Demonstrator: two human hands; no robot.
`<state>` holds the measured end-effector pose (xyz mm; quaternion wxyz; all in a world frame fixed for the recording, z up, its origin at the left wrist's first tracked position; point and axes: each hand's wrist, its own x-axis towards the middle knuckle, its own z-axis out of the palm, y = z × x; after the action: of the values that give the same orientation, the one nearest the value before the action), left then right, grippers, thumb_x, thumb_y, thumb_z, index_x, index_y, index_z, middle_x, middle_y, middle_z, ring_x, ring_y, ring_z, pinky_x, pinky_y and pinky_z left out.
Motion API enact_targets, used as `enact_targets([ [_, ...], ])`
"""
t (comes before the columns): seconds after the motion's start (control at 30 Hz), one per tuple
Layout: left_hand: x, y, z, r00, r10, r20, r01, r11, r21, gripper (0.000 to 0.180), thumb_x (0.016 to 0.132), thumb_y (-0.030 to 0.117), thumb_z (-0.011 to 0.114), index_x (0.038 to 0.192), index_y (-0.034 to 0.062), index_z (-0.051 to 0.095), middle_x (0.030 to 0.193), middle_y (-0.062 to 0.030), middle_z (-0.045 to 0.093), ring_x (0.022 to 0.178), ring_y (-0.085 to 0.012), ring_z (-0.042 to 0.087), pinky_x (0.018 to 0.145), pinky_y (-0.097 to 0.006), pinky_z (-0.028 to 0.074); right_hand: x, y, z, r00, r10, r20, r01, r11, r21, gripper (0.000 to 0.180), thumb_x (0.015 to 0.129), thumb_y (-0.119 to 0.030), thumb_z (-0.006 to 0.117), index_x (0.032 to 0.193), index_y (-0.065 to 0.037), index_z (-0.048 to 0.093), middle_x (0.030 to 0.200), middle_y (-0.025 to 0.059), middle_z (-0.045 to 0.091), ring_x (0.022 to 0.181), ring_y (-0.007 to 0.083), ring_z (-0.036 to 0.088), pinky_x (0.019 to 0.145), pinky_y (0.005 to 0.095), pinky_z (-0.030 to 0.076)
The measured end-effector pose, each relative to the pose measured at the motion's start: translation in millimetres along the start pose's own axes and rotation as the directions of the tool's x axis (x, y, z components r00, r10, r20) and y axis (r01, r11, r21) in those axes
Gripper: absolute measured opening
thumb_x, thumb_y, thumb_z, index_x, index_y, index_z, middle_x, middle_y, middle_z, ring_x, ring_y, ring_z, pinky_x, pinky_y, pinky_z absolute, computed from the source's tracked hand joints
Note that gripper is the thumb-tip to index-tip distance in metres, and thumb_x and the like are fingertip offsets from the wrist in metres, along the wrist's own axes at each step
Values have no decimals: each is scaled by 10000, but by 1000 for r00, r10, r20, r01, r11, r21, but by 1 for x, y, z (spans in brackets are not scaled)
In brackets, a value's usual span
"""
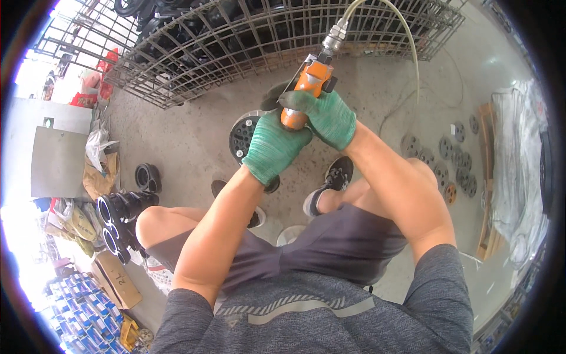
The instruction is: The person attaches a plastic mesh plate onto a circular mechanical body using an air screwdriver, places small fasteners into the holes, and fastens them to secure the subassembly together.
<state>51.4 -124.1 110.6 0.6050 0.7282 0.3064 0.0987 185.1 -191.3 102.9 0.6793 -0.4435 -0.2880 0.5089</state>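
Note:
Both my hands wear green knit gloves with dark grey fingertips. They are closed together on an orange air tool (314, 78), tilted with its hose end up and to the right. My left hand (276, 144) grips around the lower end of the body. My right hand (328, 118) wraps it from the right, the thumb lying across the orange casing. A metal coupling (335, 36) joins the tool to a pale air hose (414, 44). Below and left of my hands is a round black plate (240, 140) with holes and light bolt heads, partly hidden by my left glove. The tool's working tip is hidden.
A wire mesh cage (236, 44) full of black parts stands ahead. Several round discs (457, 156) lie on the floor at right, beside a wooden pallet (488, 177). At left are black ring-shaped parts (147, 177), a grey cabinet (59, 162) and a cardboard box (115, 280).

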Motion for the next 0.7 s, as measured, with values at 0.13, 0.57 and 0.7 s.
enact_targets([
  [0.13,0,-15,5,994,39,-104,-40,999,-6,268,843,94,780,1062,12,652,914,-31,707,805,-98,628,741,-292,524,5,11,-2,991,-131,-18,127,983,-134,362,868,-257,805,1094,-18,653,1016,81,724,900,168,681,838,335,563],
  [0.57,5,16,-6,975,-223,9,220,967,125,238,850,199,776,1004,29,712,823,-8,709,729,-82,609,669,-294,494,18,-2,-1,943,-317,-104,271,909,-316,367,782,-326,867,934,-43,691,822,53,717,745,112,665,693,316,560],
  [0.7,7,10,0,979,-190,68,198,968,-155,261,864,130,791,1067,12,676,836,-3,668,735,-87,620,650,-280,514,20,-14,-4,966,-249,-68,201,891,-408,429,772,-379,878,963,-47,686,842,64,718,768,127,667,702,326,564],
])
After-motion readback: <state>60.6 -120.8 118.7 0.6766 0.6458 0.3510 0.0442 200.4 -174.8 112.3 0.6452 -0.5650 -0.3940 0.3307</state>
